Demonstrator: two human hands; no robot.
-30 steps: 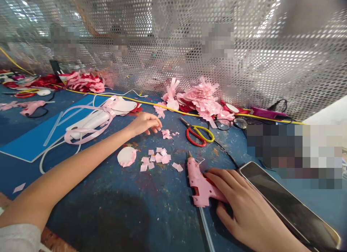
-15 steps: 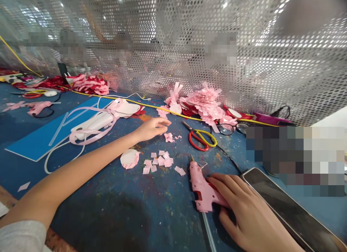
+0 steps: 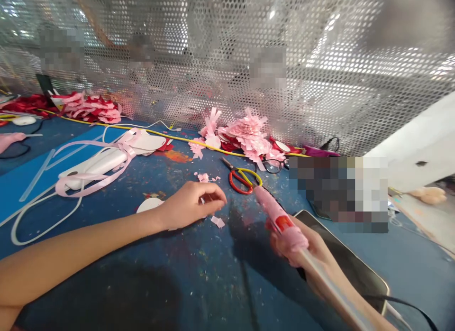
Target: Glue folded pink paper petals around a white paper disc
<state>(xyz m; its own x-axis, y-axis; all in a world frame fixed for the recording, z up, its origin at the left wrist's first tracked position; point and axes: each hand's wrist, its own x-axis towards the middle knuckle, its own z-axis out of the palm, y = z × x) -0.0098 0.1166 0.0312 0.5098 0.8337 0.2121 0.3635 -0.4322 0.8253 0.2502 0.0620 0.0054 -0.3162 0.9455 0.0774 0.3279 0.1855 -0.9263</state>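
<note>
Right hand point(image 3: 314, 241) gripping pink glue gun point(image 3: 273, 207), now lifted off bench point(image 3: 199, 288), so it can be aimed freely. Left hand point(image 3: 190, 204) has shifted over pink squares point(image 3: 217, 222), fingers loosely curled; can't tell if pinching one. White disc point(image 3: 148, 204) partly hidden by left forearm point(image 3: 106, 241); scissors point(image 3: 234, 171) further back.

At four o'clock, the glue gun point(image 3: 272, 205) seems of smooth plastic; at twelve, the perforated panel point(image 3: 227, 51) is shiny metal; at six, the tabletop point(image 3: 213, 288) looks matt.
</note>
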